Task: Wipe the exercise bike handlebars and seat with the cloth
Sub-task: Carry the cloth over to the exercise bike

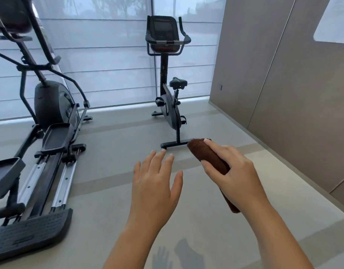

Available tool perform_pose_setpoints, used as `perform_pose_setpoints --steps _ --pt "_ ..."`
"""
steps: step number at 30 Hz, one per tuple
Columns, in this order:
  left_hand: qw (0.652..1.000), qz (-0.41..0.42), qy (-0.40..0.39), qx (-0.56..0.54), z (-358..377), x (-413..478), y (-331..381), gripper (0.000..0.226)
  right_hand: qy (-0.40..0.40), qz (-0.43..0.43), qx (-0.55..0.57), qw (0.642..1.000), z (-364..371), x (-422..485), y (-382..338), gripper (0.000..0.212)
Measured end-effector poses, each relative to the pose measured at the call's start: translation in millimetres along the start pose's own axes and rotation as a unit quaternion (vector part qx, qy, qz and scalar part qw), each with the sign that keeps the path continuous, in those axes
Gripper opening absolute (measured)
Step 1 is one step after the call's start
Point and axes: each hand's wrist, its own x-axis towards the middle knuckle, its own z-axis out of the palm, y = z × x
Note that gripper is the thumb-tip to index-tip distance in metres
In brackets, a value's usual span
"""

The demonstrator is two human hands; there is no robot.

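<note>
Head view shows two machines: one black upright exercise bike point(168, 82) standing by the sheer-curtained window point(109, 55), and one black elliptical trainer point(47, 117) at the left edge. Bare grey floor point(113, 144) lies open between the person and the bike; a beige panelled wall point(283, 74) closes the right side. One rolled brown terry cloth point(208, 154) sits in the right hand point(231, 167), fingers and thumb wrapped round it, its long axis pointing up-left toward the bike's rear foot bar. The left hand point(157, 183) is flat, fingers spread, holding nothing. Black handlebars point(168, 42) and black saddle point(178, 82) stand well apart from both hands.
</note>
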Motion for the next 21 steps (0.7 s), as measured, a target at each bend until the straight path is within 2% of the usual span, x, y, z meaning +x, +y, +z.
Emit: perform_pose_setpoints --steps 9,16,21 --pt "0.999 -0.011 0.03 0.025 53.3 156.9 -132.7 0.043 -0.028 -0.017 0.004 0.999 112.5 185.9 -7.2 0.047" --pt "0.999 -0.013 -0.01 0.043 114.5 235.9 -199.2 0.044 -0.032 0.004 0.022 0.999 182.8 285.0 29.7 0.046" --pt "0.999 -0.007 -0.005 0.036 169.1 320.7 -243.3 0.043 -0.023 -0.004 0.035 0.999 231.2 385.8 63.8 0.047"
